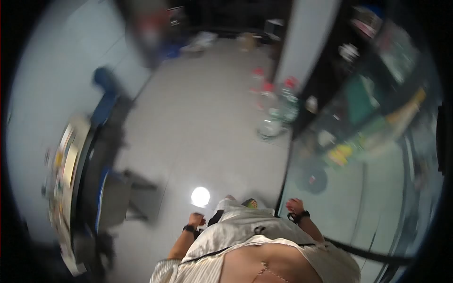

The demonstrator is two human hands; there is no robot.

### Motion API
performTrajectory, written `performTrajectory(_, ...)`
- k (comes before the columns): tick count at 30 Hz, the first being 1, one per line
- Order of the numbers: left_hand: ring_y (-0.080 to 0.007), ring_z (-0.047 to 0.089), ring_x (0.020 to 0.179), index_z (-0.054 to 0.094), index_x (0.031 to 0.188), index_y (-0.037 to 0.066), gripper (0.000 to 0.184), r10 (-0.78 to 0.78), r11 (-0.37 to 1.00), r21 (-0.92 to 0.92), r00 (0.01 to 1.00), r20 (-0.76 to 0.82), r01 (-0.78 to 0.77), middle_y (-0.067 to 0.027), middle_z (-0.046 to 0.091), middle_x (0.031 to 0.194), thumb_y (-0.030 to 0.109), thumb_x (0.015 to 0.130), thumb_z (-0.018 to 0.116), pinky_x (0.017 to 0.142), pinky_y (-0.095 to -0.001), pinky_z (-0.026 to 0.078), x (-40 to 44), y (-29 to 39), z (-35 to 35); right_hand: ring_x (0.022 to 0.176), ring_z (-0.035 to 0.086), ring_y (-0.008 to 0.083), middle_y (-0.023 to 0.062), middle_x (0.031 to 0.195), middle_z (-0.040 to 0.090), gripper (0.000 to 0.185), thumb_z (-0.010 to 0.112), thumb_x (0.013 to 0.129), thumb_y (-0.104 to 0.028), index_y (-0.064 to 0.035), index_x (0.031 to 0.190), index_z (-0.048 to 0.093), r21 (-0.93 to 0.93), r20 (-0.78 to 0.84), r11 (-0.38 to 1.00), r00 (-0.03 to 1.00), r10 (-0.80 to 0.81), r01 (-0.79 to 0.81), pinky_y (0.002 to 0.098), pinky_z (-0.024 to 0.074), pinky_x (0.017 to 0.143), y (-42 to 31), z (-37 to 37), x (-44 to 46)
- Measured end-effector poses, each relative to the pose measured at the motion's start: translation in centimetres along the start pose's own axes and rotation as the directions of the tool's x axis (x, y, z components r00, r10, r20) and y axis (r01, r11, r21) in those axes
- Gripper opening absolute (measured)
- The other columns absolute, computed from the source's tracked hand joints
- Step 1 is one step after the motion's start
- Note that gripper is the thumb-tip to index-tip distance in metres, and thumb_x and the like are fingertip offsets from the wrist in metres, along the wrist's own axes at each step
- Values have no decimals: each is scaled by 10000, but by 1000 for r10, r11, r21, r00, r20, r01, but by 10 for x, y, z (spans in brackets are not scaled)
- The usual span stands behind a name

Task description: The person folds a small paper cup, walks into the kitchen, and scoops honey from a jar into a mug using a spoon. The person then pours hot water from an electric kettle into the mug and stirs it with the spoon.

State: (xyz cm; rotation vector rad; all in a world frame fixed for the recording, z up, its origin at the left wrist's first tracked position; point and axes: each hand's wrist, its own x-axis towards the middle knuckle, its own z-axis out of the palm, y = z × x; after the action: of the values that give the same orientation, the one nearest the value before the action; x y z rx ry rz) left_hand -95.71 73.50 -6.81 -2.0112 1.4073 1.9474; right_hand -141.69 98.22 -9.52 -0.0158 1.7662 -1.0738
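My left hand [197, 220] hangs at my left side over the tiled floor, small and a little blurred. Its fingers look curled in, with no object visible in them; a dark band circles the wrist. On the other side, my right hand [295, 206] is beside the edge of a glass-topped table [349, 198], its fingers loosely apart and holding nothing I can see. A dark watch or band [298, 216] is on that wrist. Whether this hand touches the glass I cannot tell.
Large clear bottles with red caps [289, 101] stand on the floor [203, 122] ahead to the right. Papers and a yellow packet [340, 153] show at the glass table. At left are a chair [113, 200] and a loaded desk [71, 165]. Bags [200, 41] lie far ahead.
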Motion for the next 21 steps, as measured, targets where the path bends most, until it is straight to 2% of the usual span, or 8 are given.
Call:
performTrajectory(4, -229, 643, 623, 603, 941, -26, 212, 188, 892, 316, 903, 387, -322, -149, 652, 788, 150, 827, 570, 518, -329, 525, 73, 31, -16, 683, 645, 181, 94, 815, 656, 146, 554, 846, -193, -52, 871, 577, 111, -250, 985, 955, 159, -135, 312, 501, 578, -7, 6, -13)
performTrajectory(7, -229, 646, 636, 595, 961, -27, 223, 40, 937, 301, 910, 412, -177, -143, 654, 799, 150, 828, 569, 522, -317, 528, 127, 98, -19, 659, 638, 185, 90, 786, 650, 147, 556, 845, -195, -52, 872, 578, 405, -222, 907, 951, 218, -114, 322, 499, 558, 55, -6, -6)
performTrajectory(9, -237, 653, 620, 590, 959, -29, 211, -163, 976, 192, 926, 339, 102, -144, 655, 793, 140, 836, 558, 511, -310, 539, 182, 143, -23, 682, 651, 199, 55, 925, 673, 327, 523, 869, -404, -109, 988, 598, 447, -229, 858, 895, 382, -251, 337, 506, 540, 121, -15, 5)
performTrajectory(11, -237, 655, 620, 593, 948, -21, 195, -113, 945, 327, 948, 298, 10, -137, 653, 773, 142, 850, 548, 523, -322, 544, 188, 247, -13, 614, 633, 203, 60, 744, 652, 174, 564, 827, -270, -102, 800, 604, 523, -447, 825, 754, 481, -216, 371, 481, 527, 93, 19, -33)
performTrajectory(12, -234, 653, 615, 598, 944, -6, 186, 16, 947, 291, 928, 371, -133, -128, 653, 764, 149, 858, 542, 527, -325, 539, 217, 279, -18, 615, 634, 212, 42, 729, 655, 179, 577, 804, -287, -119, 748, 602, -300, -485, 913, 868, 102, -275, 382, 476, 523, 130, 21, -32)
performTrajectory(13, -230, 651, 612, 603, 943, 6, 185, 81, 924, 318, 923, 375, -210, -129, 651, 760, 163, 864, 542, 525, -324, 528, 222, 328, -10, 616, 636, 220, 24, 714, 659, 189, 590, 781, -305, -136, 696, 601, -920, -216, 367, 961, -172, -141, 393, 471, 518, 179, 22, -27)
performTrajectory(18, -174, 614, 589, 609, 810, 7, 156, 372, 785, 301, 800, 471, -542, -81, 630, 700, 153, 811, 556, 527, -284, 501, 260, 520, 50, 684, 646, 238, -15, 765, 664, 253, 556, 790, -425, -178, 742, 583, -859, -317, 497, 891, -325, -125, 416, 474, 501, 288, 76, 8)
performTrajectory(21, -176, 630, 664, 587, 876, 21, 138, 418, 739, 287, 749, 514, -609, -87, 645, 751, 124, 876, 494, 603, -305, 510, 241, 609, 111, 701, 647, 272, 90, 832, 651, 241, 564, 810, -269, -51, 909, 541, 52, -520, 985, 837, 167, -164, 408, 515, 548, 153, 106, -18)
